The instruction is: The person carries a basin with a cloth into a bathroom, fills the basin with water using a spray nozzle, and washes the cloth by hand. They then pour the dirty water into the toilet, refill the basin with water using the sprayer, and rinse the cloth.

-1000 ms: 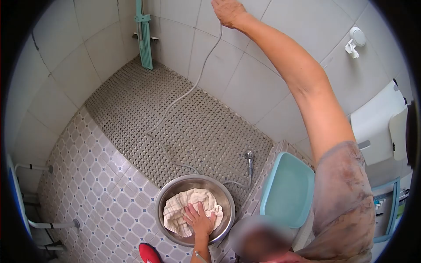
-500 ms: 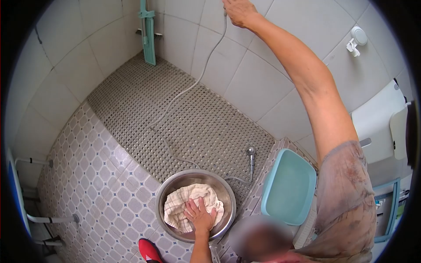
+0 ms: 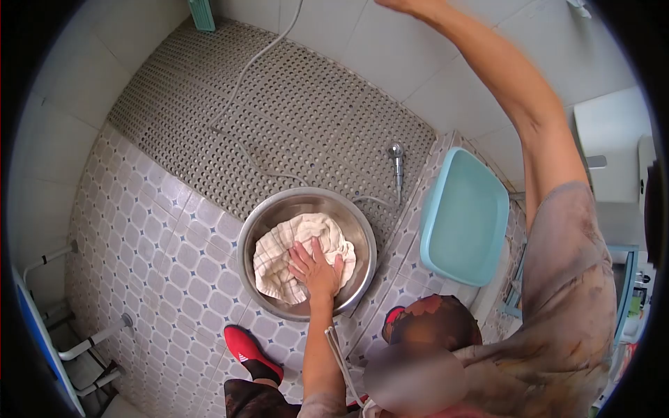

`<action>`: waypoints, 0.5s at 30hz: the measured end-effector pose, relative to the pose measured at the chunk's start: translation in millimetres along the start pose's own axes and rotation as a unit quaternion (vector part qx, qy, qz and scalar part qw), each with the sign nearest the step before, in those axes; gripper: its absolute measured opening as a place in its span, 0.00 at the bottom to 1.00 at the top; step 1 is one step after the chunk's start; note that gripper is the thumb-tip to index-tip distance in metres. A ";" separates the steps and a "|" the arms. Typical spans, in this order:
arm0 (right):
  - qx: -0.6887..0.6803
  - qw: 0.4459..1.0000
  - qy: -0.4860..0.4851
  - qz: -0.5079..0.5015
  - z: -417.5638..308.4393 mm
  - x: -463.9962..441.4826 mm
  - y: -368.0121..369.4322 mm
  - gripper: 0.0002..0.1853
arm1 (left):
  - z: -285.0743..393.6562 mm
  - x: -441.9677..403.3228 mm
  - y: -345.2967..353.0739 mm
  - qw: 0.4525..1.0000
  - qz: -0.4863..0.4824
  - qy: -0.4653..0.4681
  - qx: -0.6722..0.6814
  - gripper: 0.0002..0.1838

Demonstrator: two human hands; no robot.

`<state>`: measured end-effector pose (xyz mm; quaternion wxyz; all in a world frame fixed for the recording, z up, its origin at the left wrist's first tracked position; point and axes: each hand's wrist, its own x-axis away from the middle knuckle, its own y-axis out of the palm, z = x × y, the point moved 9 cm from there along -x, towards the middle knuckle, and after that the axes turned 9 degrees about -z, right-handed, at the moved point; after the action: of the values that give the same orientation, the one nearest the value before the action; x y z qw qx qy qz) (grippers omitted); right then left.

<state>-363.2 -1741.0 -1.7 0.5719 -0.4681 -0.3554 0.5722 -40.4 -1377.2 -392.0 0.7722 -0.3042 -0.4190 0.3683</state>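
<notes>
Left hand (image 3: 318,273) spread wide on the checked cloth (image 3: 275,254) in the metal basin (image 3: 300,202), teal tub (image 3: 463,223) to the right. Right hand (image 3: 401,4) mostly cut off at the far edge, can't tell its grip.

tiled floor (image 3: 157,237), perforated mat (image 3: 313,115) under shower head (image 3: 396,152) and hose (image 3: 235,92), steel basin (image 3: 364,261)

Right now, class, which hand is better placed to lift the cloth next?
Probably the left hand: it rests spread on the cloth inside the metal basin, while the right hand, partly cut off, is far from it.
</notes>
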 end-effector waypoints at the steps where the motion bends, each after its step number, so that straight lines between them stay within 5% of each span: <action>1: -0.003 1.000 0.002 -0.006 -1.0 14.1 17.4 0.26 | -1.1 1.3 0.7 1.000 -0.006 -0.001 -0.003 0.46; 7: -0.032 0.961 -0.083 -0.261 -10.1 121.6 190.9 0.18 | -0.5 -0.6 0.6 1.000 0.012 0.001 0.005 0.44; 10: -0.012 0.866 -0.101 -0.490 -28.5 192.4 258.3 0.20 | -0.9 -0.7 2.6 1.000 0.013 0.002 -0.002 0.45; 15: 0.009 0.768 -0.081 -0.636 -38.7 275.7 326.6 0.22 | -3.1 -1.8 5.9 1.000 -0.013 -0.007 -0.003 0.47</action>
<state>-406.3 -1504.3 -357.0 0.7785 -0.0821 -0.6111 0.1169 -40.2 -1376.0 -398.8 0.7727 -0.2985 -0.4298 0.3595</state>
